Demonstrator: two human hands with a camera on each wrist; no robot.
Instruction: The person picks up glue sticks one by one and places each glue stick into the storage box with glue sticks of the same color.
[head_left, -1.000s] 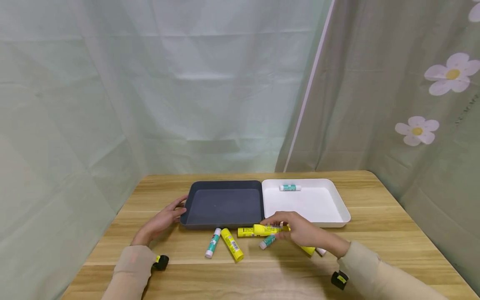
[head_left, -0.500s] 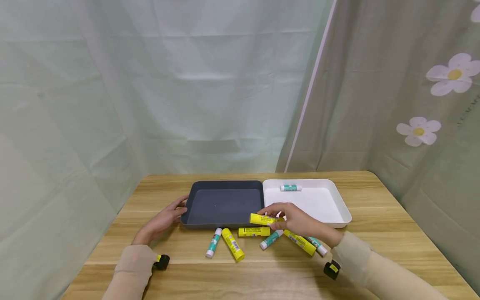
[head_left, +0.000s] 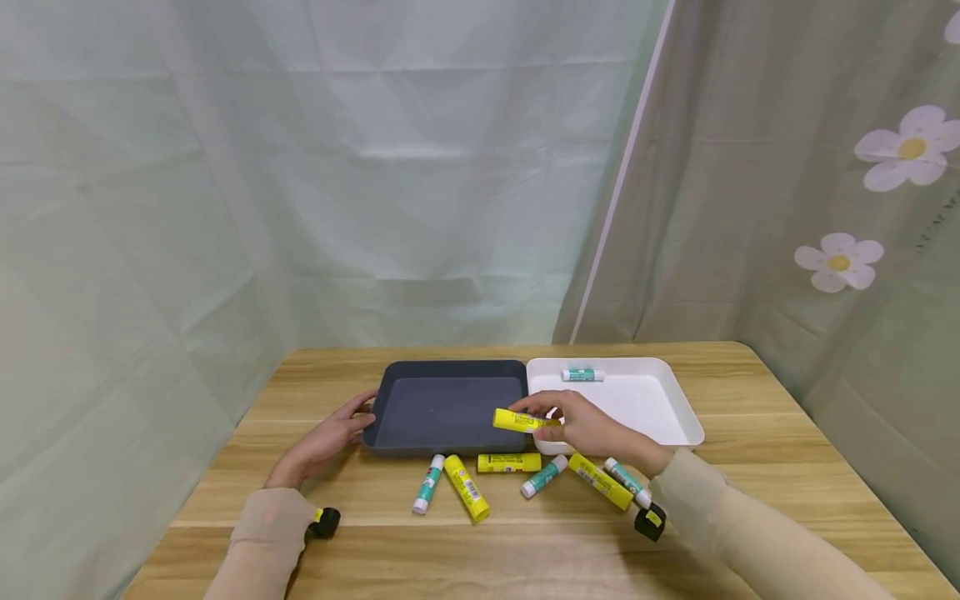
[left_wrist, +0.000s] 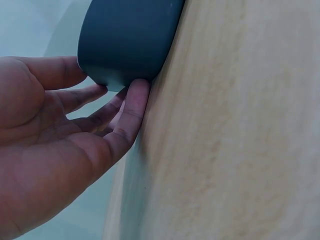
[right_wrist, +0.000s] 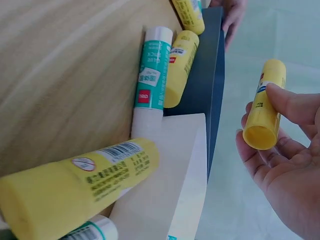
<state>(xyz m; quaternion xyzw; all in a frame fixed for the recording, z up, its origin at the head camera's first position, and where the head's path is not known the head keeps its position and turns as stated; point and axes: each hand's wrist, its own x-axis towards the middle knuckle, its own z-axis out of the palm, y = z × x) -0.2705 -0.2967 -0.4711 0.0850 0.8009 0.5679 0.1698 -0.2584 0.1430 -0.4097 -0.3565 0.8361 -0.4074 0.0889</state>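
My right hand point(head_left: 581, 421) pinches a yellow glue stick point(right_wrist: 265, 105) between thumb and fingers. It holds the stick up near where the two trays meet, level with the dark tray's right end in the head view. At the left, my left hand point(head_left: 333, 437) rests its fingertips against the outer end wall of the dark grey tray point(left_wrist: 127, 42). In front of the trays lie several glue sticks: a yellow one point(head_left: 509, 463), a green-and-white one point(head_left: 544, 477), and others. One green-and-white glue stick point(head_left: 582, 375) lies inside the white tray point(head_left: 637, 417).
Further left on the wooden table point(head_left: 420, 567) lie a green-and-white glue stick point(head_left: 428, 484) and a yellow one point(head_left: 467, 488). Under the right forearm are another yellow stick point(head_left: 600, 482) and a green-and-white one point(head_left: 627, 482). A pale curtain point(head_left: 450, 208) hangs behind.
My right hand has lifted the yellow glue stick off the row before the trays and carried it up and slightly left. My left hand has stayed at the dark tray.
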